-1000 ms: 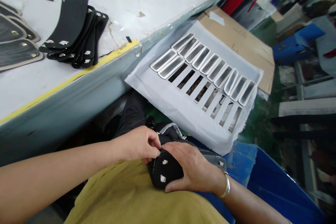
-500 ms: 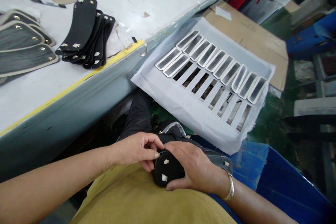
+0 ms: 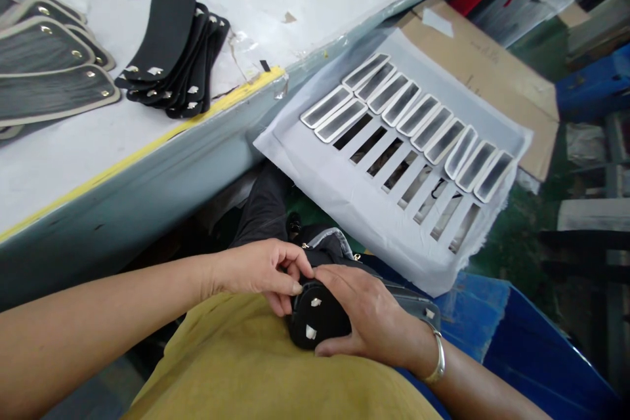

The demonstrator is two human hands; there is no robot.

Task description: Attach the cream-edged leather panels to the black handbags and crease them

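On my lap, over a mustard-yellow garment, lies a black leather strap piece [image 3: 317, 320] with two small metal prongs showing on its rounded end. My right hand [image 3: 367, 318] wraps over it from the right and holds it down. My left hand [image 3: 263, 273] pinches the piece's upper edge with thumb and fingers closed. Under the piece sits a dark bag part with grey lining [image 3: 331, 245].
A white tray [image 3: 344, 193] with slots and several silver metal plates [image 3: 413, 119] rests on a cardboard box [image 3: 485, 69] beside the white worktable [image 3: 73, 157]. Stacked black strap pieces [image 3: 172, 52] and grey panels [image 3: 49, 79] lie on the table. A blue bin [image 3: 512, 348] is at my right.
Both hands keep hold of the black piece on my lap; the fingers shift only slightly. The view has drifted a little, so the table and tray appear further right.
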